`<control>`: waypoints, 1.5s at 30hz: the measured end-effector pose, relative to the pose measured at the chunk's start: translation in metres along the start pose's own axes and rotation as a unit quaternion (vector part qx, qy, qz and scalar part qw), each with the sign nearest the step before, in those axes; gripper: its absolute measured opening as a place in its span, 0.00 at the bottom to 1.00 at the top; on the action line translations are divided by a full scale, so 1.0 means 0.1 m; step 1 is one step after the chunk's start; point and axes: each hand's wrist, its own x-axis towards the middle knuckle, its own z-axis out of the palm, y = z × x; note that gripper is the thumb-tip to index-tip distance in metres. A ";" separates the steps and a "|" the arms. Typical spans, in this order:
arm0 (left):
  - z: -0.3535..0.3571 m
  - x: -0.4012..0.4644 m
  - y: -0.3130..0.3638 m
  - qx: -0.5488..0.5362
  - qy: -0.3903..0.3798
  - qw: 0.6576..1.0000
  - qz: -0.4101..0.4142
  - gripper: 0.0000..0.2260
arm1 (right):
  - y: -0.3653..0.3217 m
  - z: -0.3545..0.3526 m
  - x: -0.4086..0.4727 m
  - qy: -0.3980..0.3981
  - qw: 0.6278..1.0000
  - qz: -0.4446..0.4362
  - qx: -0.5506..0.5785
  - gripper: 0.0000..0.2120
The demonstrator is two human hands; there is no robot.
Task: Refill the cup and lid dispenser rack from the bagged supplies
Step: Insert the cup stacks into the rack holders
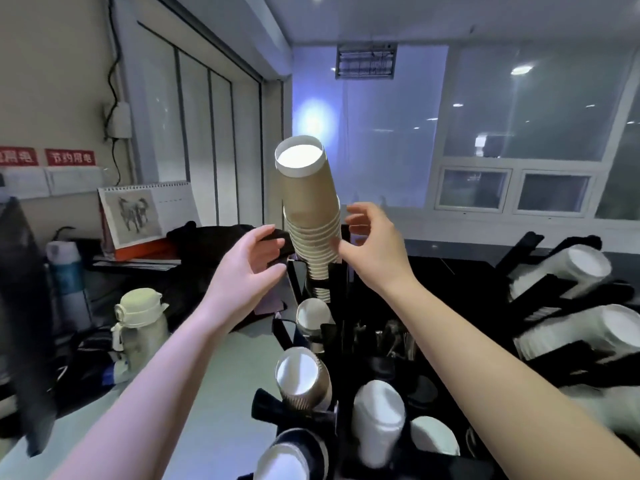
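Note:
A tall stack of brown paper cups (310, 209) stands bottom-up and tilted left in the top slot of the black dispenser rack (346, 271). My left hand (256, 254) hovers just left of the stack with fingers loosely spread. On the stack's right side my right hand (370, 244) is held with relaxed fingers, the thumb close to the cup rims. Neither hand grips anything. Lower rack slots hold more brown cup stacks (301, 375) and white cups (377, 420).
Two angled stacks of white cups (585, 268) fill black holders at the right. On the left of the counter stand a pale green bottle (138, 323), a blue bottle (65, 271), a desk calendar (138, 216) and a dark bag (207, 237).

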 end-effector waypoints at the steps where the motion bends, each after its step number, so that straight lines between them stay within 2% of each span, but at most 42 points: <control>1: 0.00 0.08 -0.05 -0.004 -0.001 1.000 0.001 0.26 | 0.01 0.03 0.08 0.007 1.000 0.002 0.002 0.23; 5: -0.01 0.35 -0.27 -0.011 -0.015 1.000 0.008 0.30 | 0.01 0.15 0.33 -0.016 1.000 -0.003 -0.001 0.36; 8: 0.02 0.50 -0.35 -0.011 -0.025 0.999 0.021 0.31 | -0.01 0.23 0.41 -0.041 0.999 0.007 0.001 0.41; 14: 0.15 0.68 -0.35 -0.069 -0.078 0.993 0.050 0.28 | -0.10 0.36 0.46 -0.055 0.998 0.021 0.008 0.39; 18: 0.16 0.72 -0.35 -0.084 -0.085 0.991 0.064 0.26 | -0.12 0.39 0.44 -0.048 0.998 0.047 0.001 0.40; 25: 0.14 0.77 -0.35 -0.160 -0.186 0.968 0.060 0.31 | -0.17 0.36 0.46 -0.007 0.998 0.066 0.003 0.40; 31: 0.09 0.83 -0.33 -0.211 -0.192 0.958 0.022 0.34 | -0.19 0.41 0.50 0.010 0.997 0.060 0.057 0.41; 35: -0.01 0.83 -0.25 -0.211 -0.154 0.963 0.065 0.33 | -0.27 0.42 0.42 0.025 0.997 0.033 0.057 0.41; 40: -0.14 0.74 -0.03 -0.273 -0.129 0.943 0.138 0.28 | -0.53 0.38 0.32 0.062 0.996 -0.050 0.032 0.44; 42: -0.18 0.67 0.03 -0.312 -0.123 0.932 0.137 0.22 | -0.62 0.37 0.26 0.060 0.996 -0.062 0.015 0.45; 45: -0.21 0.54 0.04 -0.378 -0.097 0.917 0.082 0.12 | -0.68 0.38 0.10 0.033 0.997 -0.070 0.013 0.43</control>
